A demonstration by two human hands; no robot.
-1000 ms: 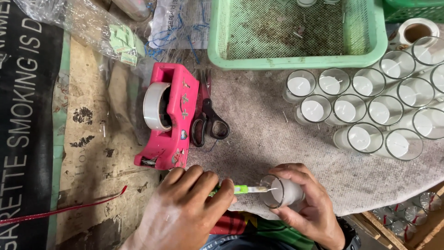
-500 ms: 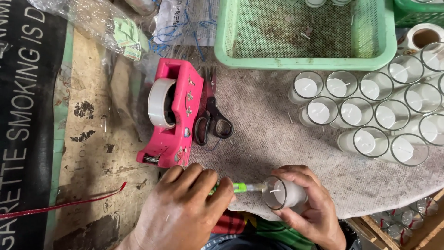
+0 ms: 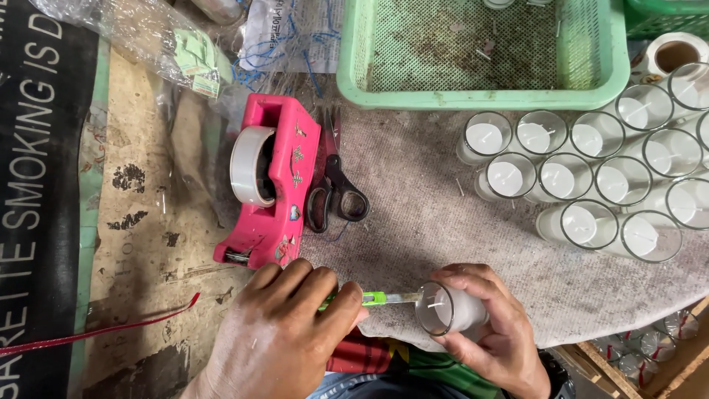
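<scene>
Candle glass (image 3: 452, 309) sits tipped on its side in the right hand (image 3: 493, 334), fingers wrapped round it, at the near edge of the worktop (image 3: 413, 222). Left hand (image 3: 284, 336) is closed on a green-handled blade tool (image 3: 373, 298) — tip just inside the rim, at the wax. Judgement: keep the glass braced and the tip low, short strokes, clear of the wick. Pink tape dispenser (image 3: 269, 181) and scissors (image 3: 336, 192) lie just beyond.
</scene>
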